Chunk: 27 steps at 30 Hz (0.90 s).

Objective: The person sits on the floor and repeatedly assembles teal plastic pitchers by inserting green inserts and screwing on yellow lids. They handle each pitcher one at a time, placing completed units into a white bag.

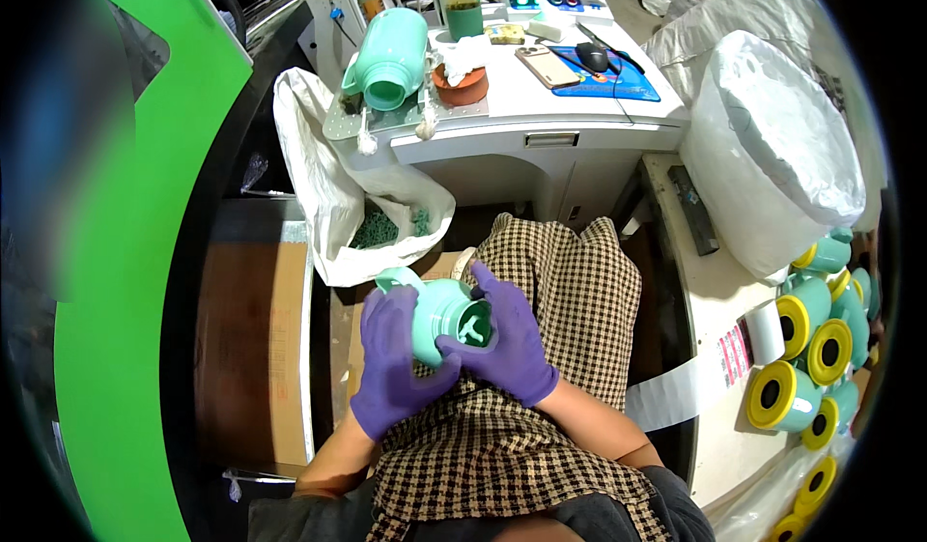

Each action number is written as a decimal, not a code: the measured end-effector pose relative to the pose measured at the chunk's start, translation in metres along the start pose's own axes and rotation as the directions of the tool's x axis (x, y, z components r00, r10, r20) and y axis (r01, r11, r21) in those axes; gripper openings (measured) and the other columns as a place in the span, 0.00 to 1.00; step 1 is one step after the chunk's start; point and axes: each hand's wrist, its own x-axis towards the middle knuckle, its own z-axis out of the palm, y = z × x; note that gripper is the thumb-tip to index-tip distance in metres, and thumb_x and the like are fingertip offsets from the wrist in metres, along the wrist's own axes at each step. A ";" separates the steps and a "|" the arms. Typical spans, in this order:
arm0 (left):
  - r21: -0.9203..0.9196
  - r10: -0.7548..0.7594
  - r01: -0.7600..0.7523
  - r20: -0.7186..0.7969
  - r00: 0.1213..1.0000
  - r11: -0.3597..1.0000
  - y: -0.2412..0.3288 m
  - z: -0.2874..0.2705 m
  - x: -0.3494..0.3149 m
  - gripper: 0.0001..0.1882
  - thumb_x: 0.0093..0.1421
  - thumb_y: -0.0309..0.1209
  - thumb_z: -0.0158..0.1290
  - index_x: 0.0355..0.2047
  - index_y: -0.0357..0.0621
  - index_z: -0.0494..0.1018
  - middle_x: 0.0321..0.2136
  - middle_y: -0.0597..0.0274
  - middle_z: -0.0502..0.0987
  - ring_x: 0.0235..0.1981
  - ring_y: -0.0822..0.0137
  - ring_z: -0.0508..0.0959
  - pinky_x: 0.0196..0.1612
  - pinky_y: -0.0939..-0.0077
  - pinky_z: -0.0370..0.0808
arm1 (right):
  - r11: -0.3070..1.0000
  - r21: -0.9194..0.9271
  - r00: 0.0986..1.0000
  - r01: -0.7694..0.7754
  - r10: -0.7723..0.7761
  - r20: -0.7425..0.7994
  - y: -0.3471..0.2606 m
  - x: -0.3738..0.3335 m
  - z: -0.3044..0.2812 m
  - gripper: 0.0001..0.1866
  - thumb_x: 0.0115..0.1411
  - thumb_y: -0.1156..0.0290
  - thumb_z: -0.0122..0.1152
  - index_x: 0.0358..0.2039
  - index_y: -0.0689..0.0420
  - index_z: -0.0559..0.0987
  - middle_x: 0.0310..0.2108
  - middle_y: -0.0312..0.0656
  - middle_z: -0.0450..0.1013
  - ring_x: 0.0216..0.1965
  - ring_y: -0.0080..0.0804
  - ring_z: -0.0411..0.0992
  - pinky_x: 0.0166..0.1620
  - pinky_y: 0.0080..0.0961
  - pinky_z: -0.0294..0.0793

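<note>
Over my lap, both my hands, in purple gloves, hold a mint-green plastic jug with a loop handle. My left hand wraps its left side, below the handle. My right hand grips around the open mouth, thumb beneath and fingers above. A pale green branched piece shows inside the mouth; whether it is attached cannot be seen. Just beyond my hands, a white woven sack stands open with green plastic scraps inside. A second mint-green jug lies on the white table, mouth toward me.
On the table sit an orange round roll, a phone and a mouse on a blue mat. At right are a large white bag, a label roll and several yellow-rimmed green jugs. A cardboard box stands left.
</note>
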 end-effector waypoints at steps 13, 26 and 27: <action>0.062 0.140 -0.131 -0.169 0.976 0.989 -0.040 0.055 0.012 0.34 0.45 0.48 0.69 0.48 0.39 0.78 0.42 0.55 0.82 0.51 0.50 0.80 0.65 0.38 0.60 | 0.934 -0.195 0.880 0.299 -0.191 0.434 0.031 -0.016 0.000 0.26 0.60 0.53 0.63 0.54 0.55 0.76 0.49 0.47 0.75 0.39 0.42 0.78 0.40 0.35 0.78; 0.195 0.340 -0.334 0.007 0.941 0.922 -0.017 0.061 0.021 0.23 0.52 0.45 0.60 0.45 0.46 0.80 0.43 0.60 0.82 0.49 0.57 0.80 0.63 0.37 0.61 | 0.990 -0.061 0.432 -0.126 0.110 0.895 0.047 0.017 -0.031 0.31 0.57 0.53 0.60 0.53 0.63 0.72 0.42 0.57 0.77 0.41 0.52 0.78 0.47 0.42 0.79; 0.209 0.341 -0.333 0.001 0.940 0.919 -0.016 0.062 0.021 0.23 0.52 0.45 0.59 0.45 0.46 0.80 0.44 0.60 0.82 0.49 0.57 0.80 0.63 0.37 0.62 | 0.991 -0.071 0.447 -0.109 0.113 0.887 0.047 0.016 -0.031 0.30 0.57 0.54 0.61 0.52 0.63 0.72 0.41 0.57 0.77 0.40 0.52 0.78 0.46 0.42 0.79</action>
